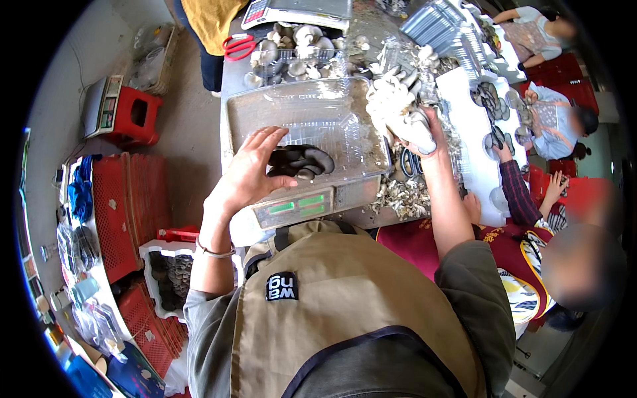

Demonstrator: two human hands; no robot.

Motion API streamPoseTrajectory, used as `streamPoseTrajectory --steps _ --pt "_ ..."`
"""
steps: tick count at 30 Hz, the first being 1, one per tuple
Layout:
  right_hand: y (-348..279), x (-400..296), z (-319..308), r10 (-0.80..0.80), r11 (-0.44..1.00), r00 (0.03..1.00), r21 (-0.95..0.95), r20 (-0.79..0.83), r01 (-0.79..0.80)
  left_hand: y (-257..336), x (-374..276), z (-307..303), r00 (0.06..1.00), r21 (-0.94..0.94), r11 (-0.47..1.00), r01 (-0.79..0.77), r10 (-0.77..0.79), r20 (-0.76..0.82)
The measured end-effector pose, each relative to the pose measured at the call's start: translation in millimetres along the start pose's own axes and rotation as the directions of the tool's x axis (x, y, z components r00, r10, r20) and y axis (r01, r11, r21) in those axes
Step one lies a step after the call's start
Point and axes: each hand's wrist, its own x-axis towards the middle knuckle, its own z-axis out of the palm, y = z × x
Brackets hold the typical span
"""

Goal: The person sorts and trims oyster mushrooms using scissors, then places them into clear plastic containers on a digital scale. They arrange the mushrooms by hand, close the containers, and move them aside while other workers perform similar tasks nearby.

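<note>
My right hand (429,134) grips a large cluster of pale oyster mushrooms (398,107) over the right edge of a clear plastic tray on a digital scale (293,205). My left hand (259,166) is spread, thumb apart from the fingers, beside dark-capped oyster mushrooms (303,161) in a clear clamshell box (308,130) within the tray. Whether the left fingers touch them cannot be told. Dark-handled scissors (410,163) lie below my right hand, among mushroom trimmings (404,196).
Beyond the tray are more mushrooms (306,37), red-handled scissors (240,46) and another scale (298,11). Stacked clear boxes (435,27) stand at the back right. White foam trays (460,107) run along the right, where co-workers' hands (505,150) handle mushrooms. Red crates (112,214) stand left.
</note>
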Motion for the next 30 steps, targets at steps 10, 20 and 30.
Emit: streamPoseTrajectory --steps 10,20,30 --pt "23 -48 10 -0.319 0.931 0.941 0.220 0.111 0.290 86 34 29 0.986 -0.643 0.760 -0.095 -0.016 -0.164" --pt "10 -110 105 -0.612 0.376 0.783 -0.831 0.111 0.411 109 46 86 0.972 -0.955 -0.218 0.202 -0.071 0.222" --pt "11 -126 133 -0.704 0.230 0.708 -0.922 0.063 0.311 91 60 115 0.933 -0.730 -0.611 0.306 0.040 0.358"
